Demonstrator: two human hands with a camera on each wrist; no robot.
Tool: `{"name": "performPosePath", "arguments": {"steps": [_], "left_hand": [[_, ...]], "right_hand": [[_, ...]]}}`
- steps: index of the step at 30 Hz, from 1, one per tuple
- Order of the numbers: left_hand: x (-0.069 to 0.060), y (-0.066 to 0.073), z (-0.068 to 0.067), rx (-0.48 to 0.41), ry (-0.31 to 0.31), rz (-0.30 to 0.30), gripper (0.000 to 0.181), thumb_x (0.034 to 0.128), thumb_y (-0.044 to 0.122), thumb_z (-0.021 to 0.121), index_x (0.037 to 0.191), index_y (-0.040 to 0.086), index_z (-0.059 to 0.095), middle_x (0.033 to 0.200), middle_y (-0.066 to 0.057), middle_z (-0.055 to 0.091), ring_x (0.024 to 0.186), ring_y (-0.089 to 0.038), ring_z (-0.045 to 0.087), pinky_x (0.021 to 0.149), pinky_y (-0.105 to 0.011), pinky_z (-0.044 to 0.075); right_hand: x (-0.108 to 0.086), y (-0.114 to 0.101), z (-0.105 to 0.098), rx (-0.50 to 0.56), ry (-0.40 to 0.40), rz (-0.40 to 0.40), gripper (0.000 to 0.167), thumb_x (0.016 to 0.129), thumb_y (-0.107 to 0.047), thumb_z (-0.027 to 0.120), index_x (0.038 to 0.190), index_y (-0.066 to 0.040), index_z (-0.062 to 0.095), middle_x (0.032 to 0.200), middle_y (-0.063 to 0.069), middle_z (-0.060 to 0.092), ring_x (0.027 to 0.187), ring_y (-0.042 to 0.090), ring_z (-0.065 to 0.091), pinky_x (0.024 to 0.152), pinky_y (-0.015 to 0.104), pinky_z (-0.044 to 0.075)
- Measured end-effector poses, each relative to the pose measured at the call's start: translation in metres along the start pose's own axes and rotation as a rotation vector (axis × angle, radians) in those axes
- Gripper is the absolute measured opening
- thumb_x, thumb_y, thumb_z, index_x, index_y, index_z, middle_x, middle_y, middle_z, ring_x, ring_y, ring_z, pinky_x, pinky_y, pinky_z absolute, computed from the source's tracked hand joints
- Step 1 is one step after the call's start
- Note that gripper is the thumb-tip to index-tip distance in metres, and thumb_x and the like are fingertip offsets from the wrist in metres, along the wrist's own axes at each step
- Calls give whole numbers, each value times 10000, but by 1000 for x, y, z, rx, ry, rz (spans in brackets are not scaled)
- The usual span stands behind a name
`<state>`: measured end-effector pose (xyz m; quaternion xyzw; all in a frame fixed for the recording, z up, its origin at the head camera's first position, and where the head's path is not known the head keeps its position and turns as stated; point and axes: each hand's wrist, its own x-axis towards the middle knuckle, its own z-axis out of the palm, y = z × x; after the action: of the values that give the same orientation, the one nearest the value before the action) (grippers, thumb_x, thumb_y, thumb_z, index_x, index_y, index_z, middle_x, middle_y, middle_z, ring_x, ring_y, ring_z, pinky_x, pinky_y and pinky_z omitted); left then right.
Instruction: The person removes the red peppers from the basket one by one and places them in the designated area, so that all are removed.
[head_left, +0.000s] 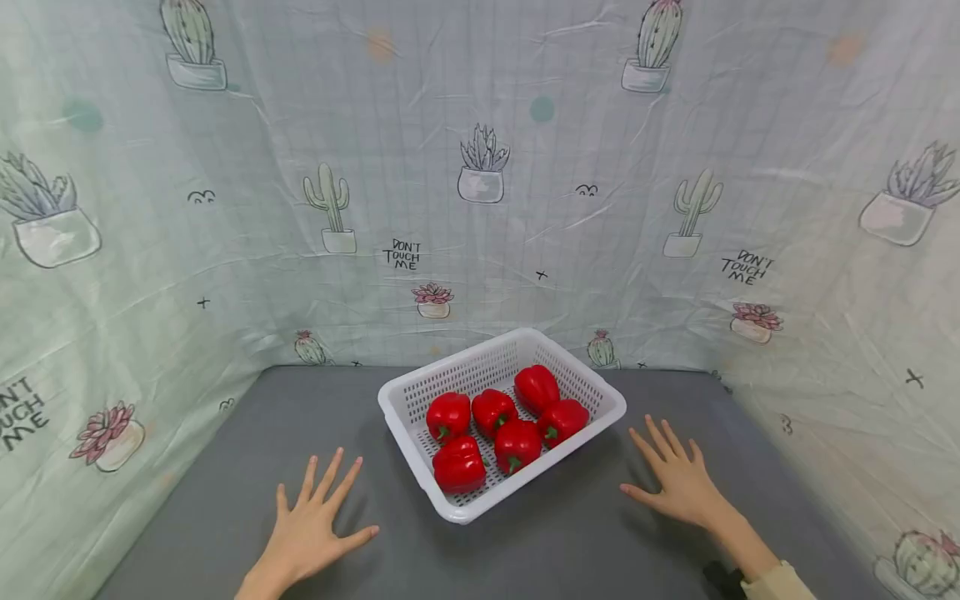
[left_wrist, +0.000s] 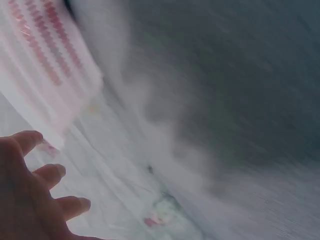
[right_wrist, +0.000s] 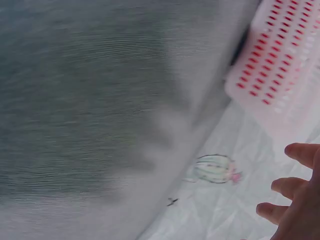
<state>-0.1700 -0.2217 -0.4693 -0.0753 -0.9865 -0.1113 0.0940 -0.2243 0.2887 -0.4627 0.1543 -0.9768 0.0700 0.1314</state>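
A white perforated basket (head_left: 424,479) stands at an angle on the grey table, with several red bell peppers (head_left: 459,464) lying inside it. To the basket's left, my left hand (head_left: 309,527) is spread with straight fingers and holds nothing. My right hand (head_left: 678,482), also spread and holding nothing, is to the basket's right. Neither hand touches the basket. In the left wrist view the basket (left_wrist: 65,95) appears at the upper left, beyond the fingers of my left hand (left_wrist: 37,190). The right wrist view has the basket (right_wrist: 270,75) at upper right, above my right hand (right_wrist: 295,195).
The grey table (head_left: 405,567) extends around the basket and under both hands. Behind it and along both sides hangs a pale cloth (head_left: 525,275) printed with potted cacti and lettering. A dark object (head_left: 722,578) is at my right wrist.
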Motion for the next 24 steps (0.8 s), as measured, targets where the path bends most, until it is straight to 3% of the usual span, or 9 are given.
{"name": "performPosePath", "arguments": {"steps": [3, 9, 17, 24], "left_hand": [[1, 9, -4, -4, 28, 32, 892, 668, 688, 563, 1412, 376, 182, 1498, -43, 180, 1358, -388, 106, 903, -735, 77], [4, 27, -12, -7, 74, 88, 903, 669, 664, 587, 1413, 384, 160, 1505, 5, 165, 1370, -338, 121, 925, -710, 104], [13, 51, -14, 15, 152, 177, 904, 662, 675, 586, 1409, 284, 259, 1486, 13, 230, 1288, -332, 296, 865, -618, 312], [17, 64, -12, 4, 153, 210, 869, 678, 688, 557, 1402, 302, 269, 1486, 26, 230, 1241, -330, 343, 835, -552, 352]], "right_hand": [[4, -6, -3, 16, 42, -33, 849, 724, -582, 597, 1411, -196, 279, 1487, 141, 178, 1378, 314, 97, 912, 684, 142], [14, -13, -8, 2, 104, -76, 805, 734, -531, 624, 1376, -130, 351, 1483, 120, 205, 1360, 317, 160, 923, 662, 158], [29, -24, -16, 28, 183, -152, 720, 745, -434, 659, 1328, -85, 421, 1422, 159, 323, 1278, 353, 303, 943, 609, 189], [42, -31, -15, 40, 215, -198, 628, 769, -385, 649, 1286, -81, 462, 1348, 156, 425, 1248, 338, 338, 941, 598, 219]]}}
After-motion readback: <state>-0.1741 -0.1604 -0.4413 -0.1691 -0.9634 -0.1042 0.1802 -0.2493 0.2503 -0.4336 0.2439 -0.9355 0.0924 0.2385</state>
